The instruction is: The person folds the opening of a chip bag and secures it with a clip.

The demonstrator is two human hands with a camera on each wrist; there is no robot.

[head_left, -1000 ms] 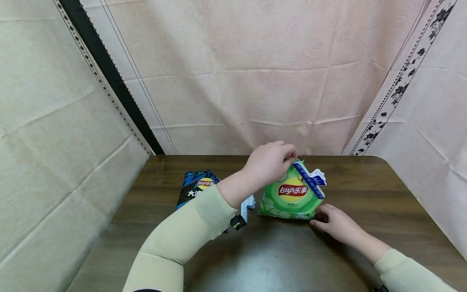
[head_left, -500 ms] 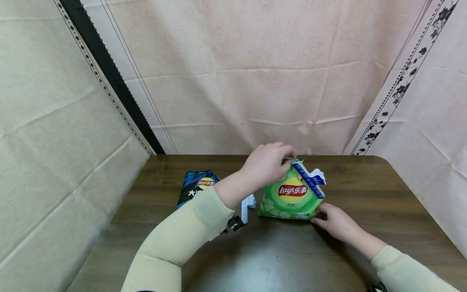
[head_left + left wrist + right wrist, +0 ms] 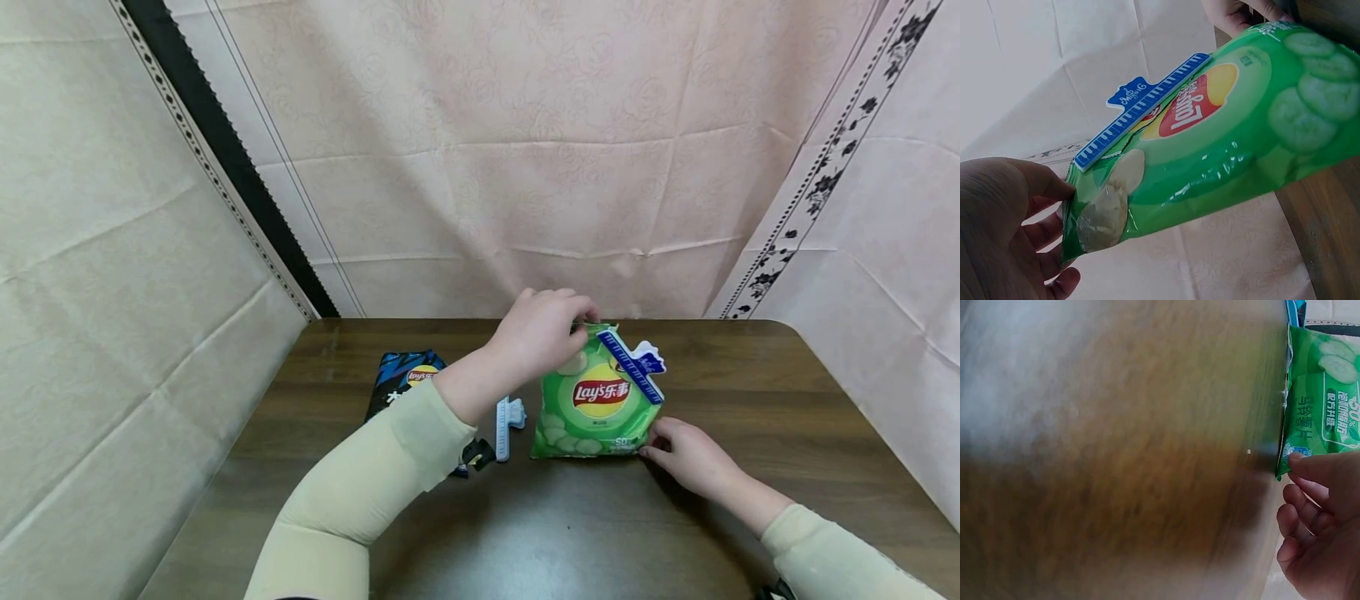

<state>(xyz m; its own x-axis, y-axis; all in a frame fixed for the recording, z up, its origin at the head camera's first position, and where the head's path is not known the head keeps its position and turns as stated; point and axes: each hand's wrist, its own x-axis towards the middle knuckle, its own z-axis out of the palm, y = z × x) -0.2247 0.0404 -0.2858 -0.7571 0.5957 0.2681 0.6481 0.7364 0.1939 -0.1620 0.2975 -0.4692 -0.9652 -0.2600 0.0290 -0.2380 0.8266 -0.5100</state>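
A green Lay's potato chip bag [image 3: 592,408] leans upright on the table, its front toward me. Across its upper right corner sits a blue-and-white bag clip [image 3: 632,365], slanted; the left wrist view shows the same clip [image 3: 1141,109] from close by. My left hand [image 3: 542,329] pinches the bag's top left corner between thumb and fingers. At the lower right corner, my right hand [image 3: 688,457] pinches the bag's edge; in the right wrist view the thumb of my right hand [image 3: 1329,519] lies on the front of that corner.
Left of the green bag lies a black-and-blue Lay's bag [image 3: 405,375], partly behind my left forearm. A light blue bag clip [image 3: 504,429] lies between the two bags. The brown wooden table [image 3: 720,358] ends at a pale cloth [image 3: 570,167] behind.
My left hand has moved slightly left, with the bag's top corner and clip. The bag's bottom edge has shifted a little toward me. My right hand stays almost where it was.
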